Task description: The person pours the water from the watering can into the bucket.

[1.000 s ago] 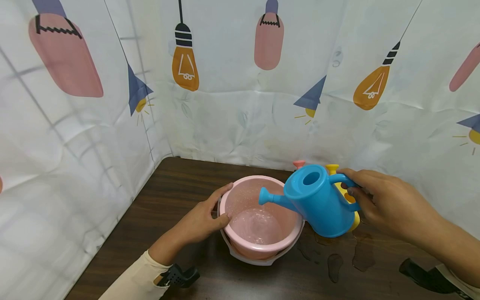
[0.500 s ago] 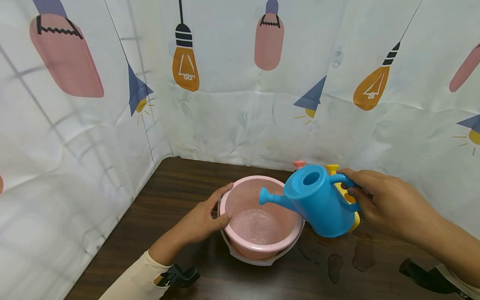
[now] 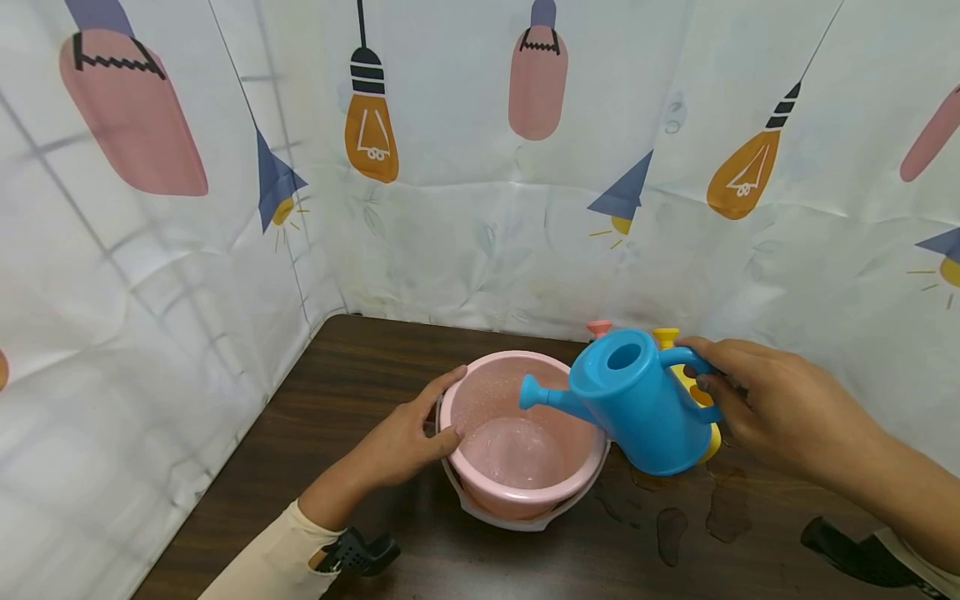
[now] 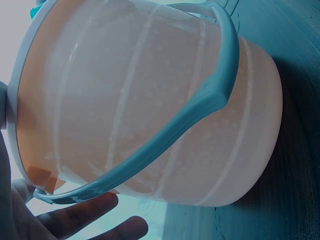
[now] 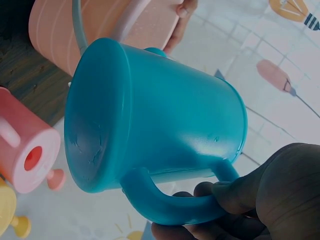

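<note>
A pink bucket (image 3: pixel 517 497) stands on the dark wooden table with a little water (image 3: pixel 517 454) inside. My left hand (image 3: pixel 411 437) holds its left rim, the thumb over the edge and the other fingers around the outside. The bucket's handle (image 4: pixel 165 137) hangs down against its side. My right hand (image 3: pixel 780 408) grips the handle of a blue watering can (image 3: pixel 652 425), which is tilted left so that its spout (image 3: pixel 543 396) reaches over the bucket. In the right wrist view the can's wet base shows, and the fingers wrap its handle.
Behind the blue can, mostly hidden in the head view, are a pink watering can (image 5: pixel 30 150) and a yellow one (image 3: pixel 664 337). Puddles (image 3: pixel 671 533) lie on the table (image 3: pixel 360 375) right of the bucket. A white patterned curtain (image 3: pixel 465 250) closes off the back and left.
The ripples in the bucket's water have calmed. Both hands and the blue watering can have stayed almost exactly where they were.
</note>
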Action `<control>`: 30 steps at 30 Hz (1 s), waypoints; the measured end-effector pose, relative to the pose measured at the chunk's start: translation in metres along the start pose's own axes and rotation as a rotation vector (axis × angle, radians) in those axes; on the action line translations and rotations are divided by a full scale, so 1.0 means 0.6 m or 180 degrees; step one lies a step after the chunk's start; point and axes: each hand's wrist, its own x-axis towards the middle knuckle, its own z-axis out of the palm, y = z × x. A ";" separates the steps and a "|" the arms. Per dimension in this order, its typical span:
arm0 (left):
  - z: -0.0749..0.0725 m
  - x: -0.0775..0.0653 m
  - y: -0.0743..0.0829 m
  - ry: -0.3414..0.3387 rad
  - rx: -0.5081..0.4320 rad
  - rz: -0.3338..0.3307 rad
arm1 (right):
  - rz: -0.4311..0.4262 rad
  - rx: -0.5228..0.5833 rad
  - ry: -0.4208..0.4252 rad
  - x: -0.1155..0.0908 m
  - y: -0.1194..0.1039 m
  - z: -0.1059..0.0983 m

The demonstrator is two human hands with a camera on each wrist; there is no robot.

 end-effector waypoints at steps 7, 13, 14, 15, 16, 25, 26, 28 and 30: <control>-0.001 0.001 0.001 0.0000 0.0003 0.0003 | -0.0012 -0.0016 0.0009 0.001 0.000 -0.001; -0.002 0.001 0.000 -0.0001 -0.0004 0.0013 | 0.0007 -0.0012 -0.0012 0.001 0.000 -0.001; -0.002 0.001 0.000 0.0001 -0.0001 0.0014 | 0.0007 -0.0012 -0.0015 0.001 0.001 -0.001; -0.001 0.001 -0.001 0.0004 0.0004 0.0013 | 0.0009 -0.0011 -0.0017 0.001 0.001 -0.001; -0.001 0.001 -0.001 0.0006 0.0006 0.0013 | 0.0011 -0.0012 -0.0020 0.001 0.001 -0.001; 0.000 0.000 -0.002 0.0007 0.0009 -0.0006 | -0.0014 0.0005 -0.0003 0.001 0.001 -0.001; 0.000 0.000 -0.002 0.0005 0.0009 -0.0006 | -0.0013 0.0004 -0.0003 0.001 0.000 -0.001; 0.000 0.000 -0.002 0.0002 0.0002 -0.0004 | -0.0012 0.0001 -0.0002 0.001 0.000 -0.001; 0.000 0.000 -0.001 0.0003 0.0001 -0.0001 | -0.0006 0.0000 -0.0003 0.002 0.000 -0.001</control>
